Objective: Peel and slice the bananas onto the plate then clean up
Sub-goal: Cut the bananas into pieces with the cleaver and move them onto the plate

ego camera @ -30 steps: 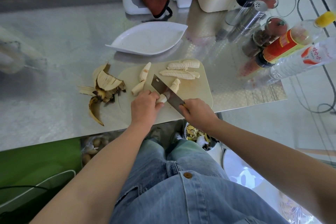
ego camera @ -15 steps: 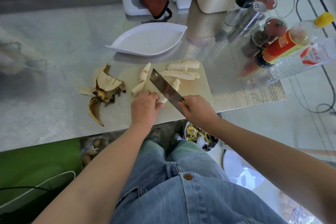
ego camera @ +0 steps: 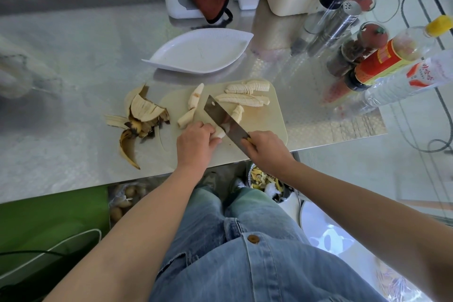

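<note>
Left hand (ego camera: pixel 193 143): fingers curled over the near end of a peeled banana (ego camera: pixel 219 133), pinning it to the cutting board (ego camera: pixel 274 127).
Right hand (ego camera: pixel 266 149): wrapped round the handle of the knife (ego camera: pixel 220 115), blade slanting toward 11 o'clock.
Blade edge: seemingly on the fruit; contact hidden.
Sliced bananas (ego camera: pixel 245 99): two rows at the board's 1 o'clock corner.
Uncut pieces (ego camera: pixel 196 97): at its 11 o'clock.
Plate (ego camera: pixel 201 52): 12 o'clock of the board.
Peels (ego camera: pixel 139 117): on the table (ego camera: pixel 73 56), 9 o'clock of the board.
</note>
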Tool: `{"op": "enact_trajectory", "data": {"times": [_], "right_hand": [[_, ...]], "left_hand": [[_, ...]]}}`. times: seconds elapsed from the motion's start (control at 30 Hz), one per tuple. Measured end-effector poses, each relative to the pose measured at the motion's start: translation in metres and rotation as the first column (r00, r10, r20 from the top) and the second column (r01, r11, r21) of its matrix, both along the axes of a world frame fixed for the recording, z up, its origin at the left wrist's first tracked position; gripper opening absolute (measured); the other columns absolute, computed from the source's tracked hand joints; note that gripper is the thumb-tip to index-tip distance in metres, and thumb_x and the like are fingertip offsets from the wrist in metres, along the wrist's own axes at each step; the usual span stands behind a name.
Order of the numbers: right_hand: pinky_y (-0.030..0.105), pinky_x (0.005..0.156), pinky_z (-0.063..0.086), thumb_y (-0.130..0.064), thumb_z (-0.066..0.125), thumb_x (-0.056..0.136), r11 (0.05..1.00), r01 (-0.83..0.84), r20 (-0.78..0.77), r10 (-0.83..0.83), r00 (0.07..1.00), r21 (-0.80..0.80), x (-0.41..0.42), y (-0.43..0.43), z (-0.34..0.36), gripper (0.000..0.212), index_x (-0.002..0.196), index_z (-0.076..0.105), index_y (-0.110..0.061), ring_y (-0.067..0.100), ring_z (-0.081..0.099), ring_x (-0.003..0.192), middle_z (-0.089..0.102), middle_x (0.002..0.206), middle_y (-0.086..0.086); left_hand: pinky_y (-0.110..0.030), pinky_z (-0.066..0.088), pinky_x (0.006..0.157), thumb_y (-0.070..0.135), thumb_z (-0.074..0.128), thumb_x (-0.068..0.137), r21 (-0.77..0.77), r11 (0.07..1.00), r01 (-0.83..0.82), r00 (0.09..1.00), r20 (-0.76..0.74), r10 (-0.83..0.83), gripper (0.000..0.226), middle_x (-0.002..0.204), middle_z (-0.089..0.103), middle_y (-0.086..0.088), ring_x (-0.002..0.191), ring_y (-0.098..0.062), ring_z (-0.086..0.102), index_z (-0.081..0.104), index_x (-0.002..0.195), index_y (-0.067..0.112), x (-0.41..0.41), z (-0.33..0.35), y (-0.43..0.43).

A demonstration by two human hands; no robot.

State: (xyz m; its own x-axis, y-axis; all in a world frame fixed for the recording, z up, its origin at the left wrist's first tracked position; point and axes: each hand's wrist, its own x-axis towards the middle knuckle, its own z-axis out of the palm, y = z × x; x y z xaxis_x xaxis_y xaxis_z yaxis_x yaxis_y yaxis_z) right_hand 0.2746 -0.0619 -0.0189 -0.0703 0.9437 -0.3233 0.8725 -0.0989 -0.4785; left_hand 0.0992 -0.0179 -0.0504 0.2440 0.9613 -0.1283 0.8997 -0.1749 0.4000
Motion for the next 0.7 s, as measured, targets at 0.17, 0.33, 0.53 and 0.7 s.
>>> {"op": "enact_trajectory", "data": {"times": [0.17,0.33,0.53,0.7], "right_hand": [[0.033,0.052,0.029,-0.024,0.046,0.096,0.999,0.007,-0.032,-0.006,0.999,0.036,-0.0005,0.0035,0.0052,0.033,0.067,0.045,-0.009,0.028,0.046,0.056,0.046,0.059,0.004],[0.032,0.051,0.025,-0.024,0.045,0.097,1.0,0.002,-0.019,-0.001,1.0,0.025,-0.0017,0.0039,0.0058,0.034,0.066,0.042,-0.01,0.026,0.044,0.057,0.043,0.059,0.003],[0.03,0.047,0.023,-0.024,0.043,0.098,1.0,-0.012,0.001,0.012,1.0,0.009,-0.0028,0.0039,0.0065,0.034,0.066,0.041,-0.011,0.023,0.041,0.056,0.038,0.057,-0.002],[0.03,0.052,0.027,-0.027,0.041,0.099,0.996,-0.053,0.05,0.057,0.997,-0.071,-0.0041,0.0024,-0.0012,0.033,0.069,0.04,-0.015,0.022,0.043,0.06,0.04,0.061,-0.001]], "left_hand": [[-0.029,0.034,0.063,0.035,0.072,0.083,-0.009,1.0,0.001,1.0,-0.015,-0.001,0.025,0.09,0.061,-0.004,0.087,-0.022,0.053,0.068,0.095,0.014,0.0003,-0.0008,0.0011],[-0.029,0.035,0.063,0.035,0.072,0.083,-0.009,1.0,0.004,1.0,-0.012,-0.004,0.025,0.091,0.061,-0.004,0.088,-0.022,0.053,0.068,0.095,0.014,0.0001,-0.001,0.0013],[-0.031,0.04,0.064,0.034,0.073,0.082,-0.008,1.0,0.007,1.0,-0.004,-0.007,0.025,0.09,0.061,-0.005,0.087,-0.022,0.054,0.068,0.095,0.013,0.0,-0.0018,0.0013],[-0.029,0.035,0.063,0.034,0.074,0.081,-0.007,1.0,0.005,1.0,-0.002,-0.005,0.024,0.09,0.061,-0.005,0.087,-0.023,0.054,0.069,0.095,0.014,0.0003,-0.0016,0.0009]]}}
